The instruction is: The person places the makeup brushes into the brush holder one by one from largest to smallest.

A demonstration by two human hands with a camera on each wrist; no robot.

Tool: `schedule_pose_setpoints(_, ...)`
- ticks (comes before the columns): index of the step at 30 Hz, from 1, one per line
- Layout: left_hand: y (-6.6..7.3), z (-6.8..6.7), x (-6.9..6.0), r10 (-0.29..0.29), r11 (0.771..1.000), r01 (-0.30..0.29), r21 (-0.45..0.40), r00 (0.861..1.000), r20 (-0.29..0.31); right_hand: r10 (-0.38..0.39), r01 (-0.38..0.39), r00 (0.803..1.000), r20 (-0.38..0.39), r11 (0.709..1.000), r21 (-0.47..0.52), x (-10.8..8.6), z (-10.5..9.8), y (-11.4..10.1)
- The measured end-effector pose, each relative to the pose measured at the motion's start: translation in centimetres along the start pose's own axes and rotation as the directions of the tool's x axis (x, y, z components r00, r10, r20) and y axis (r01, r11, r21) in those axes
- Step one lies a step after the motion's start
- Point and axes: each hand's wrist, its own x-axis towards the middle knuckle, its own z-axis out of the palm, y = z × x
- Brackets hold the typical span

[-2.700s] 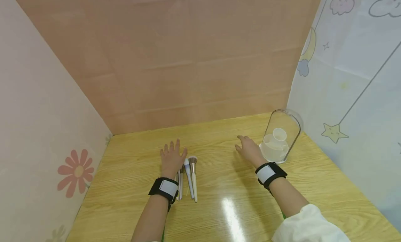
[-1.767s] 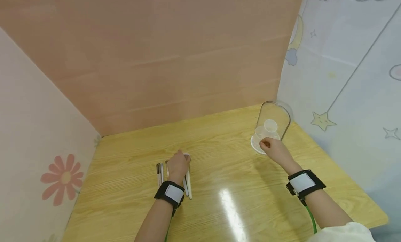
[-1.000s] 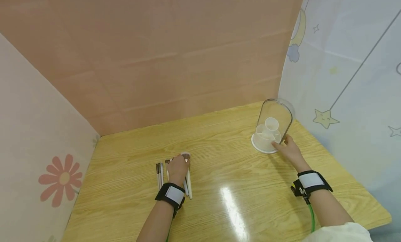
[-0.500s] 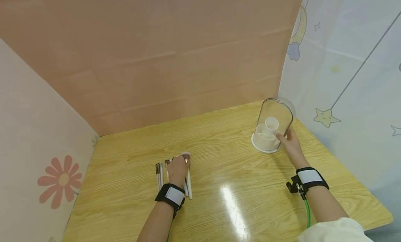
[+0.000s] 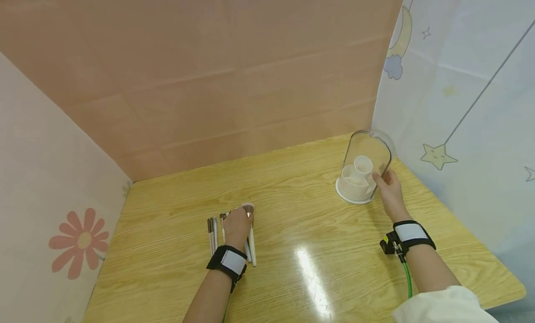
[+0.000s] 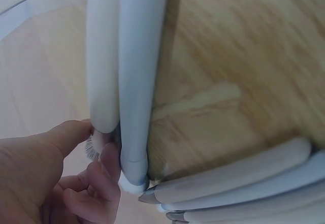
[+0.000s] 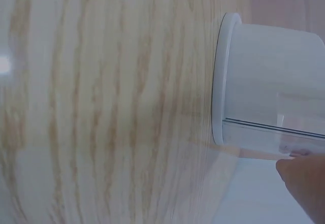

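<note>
My left hand [image 5: 237, 227] pinches a makeup brush [image 5: 253, 253] near its bristle end; the cream handle points toward me. In the left wrist view, the thumb and fingers meet at the ferrule of this cream-handled brush [image 6: 103, 56], and a pale blue brush [image 6: 134, 82] lies alongside. To its left lie several thinner makeup brushes [image 5: 212, 237], some partly under the hand. On the right, my right hand [image 5: 392, 197] grips the right edge of the clear cover on a white makeup brush holder [image 5: 353, 190]. The thumb is at its front; the other fingers are partly hidden behind.
The wooden table [image 5: 301, 188] meets a tan backdrop [image 5: 234, 104] behind. A patterned wall [image 5: 468, 141] stands close to the holder on the right, and a flowered wall [image 5: 54, 188] on the left. Green cables hang from both wrist bands.
My left hand has come down from above the brushes and pinched one. The right hand has moved right to the holder, then slid up along its cover edge. The head view has shifted slightly.
</note>
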Motion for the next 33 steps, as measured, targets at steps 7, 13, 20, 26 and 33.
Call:
schedule_pose_setpoints(7, 0.1, -0.1, -0.1, 0.029, 1.0, -0.029, 0.007, 1.0, -0.006, -0.044, 0.044, 0.998, 0.054, 0.999, 0.013, 0.2, -0.2, 0.4)
schedule_pose_setpoints(13, 0.3, -0.1, -0.2, 0.037, 0.999, -0.037, 0.028, 0.999, -0.017, -0.028, 0.028, 0.999, 0.038, 1.0, 0.015, 0.1, -0.1, 0.3)
schedule_pose_setpoints(20, 0.3, 0.3, -0.1, 0.01, 1.0, -0.01, -0.015, 1.0, -0.006, -0.02, 0.021, 0.999, 0.031, 0.999, -0.026, -0.2, 0.2, 0.3)
schedule_pose_setpoints(26, 0.3, -0.1, -0.2, -0.017, 0.996, 0.018, -0.085, 1.0, 0.004, -0.015, 0.016, 0.999, 0.036, 0.999, -0.03, -0.8, 0.4, 0.1)
schedule_pose_setpoints(33, 0.4, -0.5, -0.3, 0.004, 0.982, -0.005, -0.188, 1.0, -0.006, -0.014, 0.015, 0.998, 0.066, 1.0, -0.012, -1.9, 0.9, -0.1)
